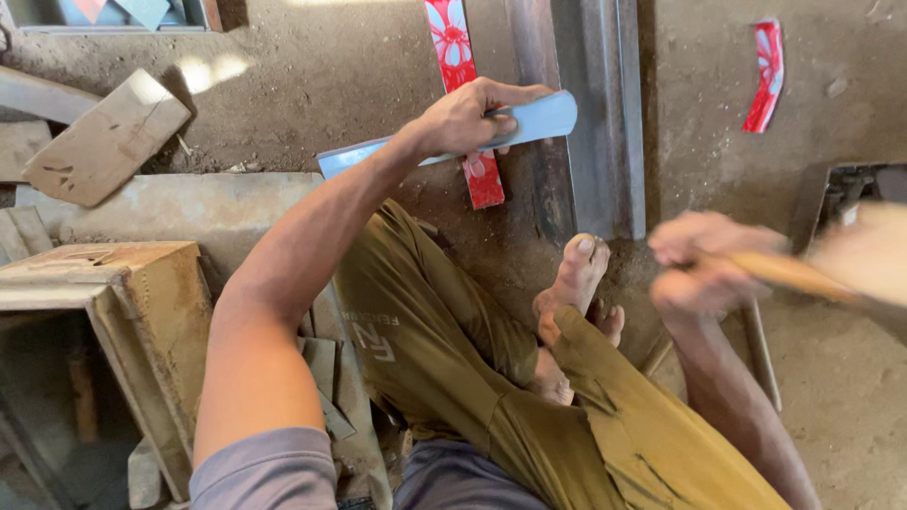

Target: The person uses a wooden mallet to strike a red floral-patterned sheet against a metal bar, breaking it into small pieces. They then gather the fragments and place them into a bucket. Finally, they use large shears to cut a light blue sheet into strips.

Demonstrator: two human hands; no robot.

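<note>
Dusty, gritty concrete floor (331, 76) all around. Left hand (468, 118) clamps a flat pale-blue strip (529, 121) at twelve o'clock, pressed across a red flowered strip (484, 179) beside a grey steel channel (600, 113). Right hand (704, 264), blurred at three o'clock, grips a wooden handle (794, 274). Rusty open metal box (142, 302) at nine o'clock, its contents too dark to tell.
</note>
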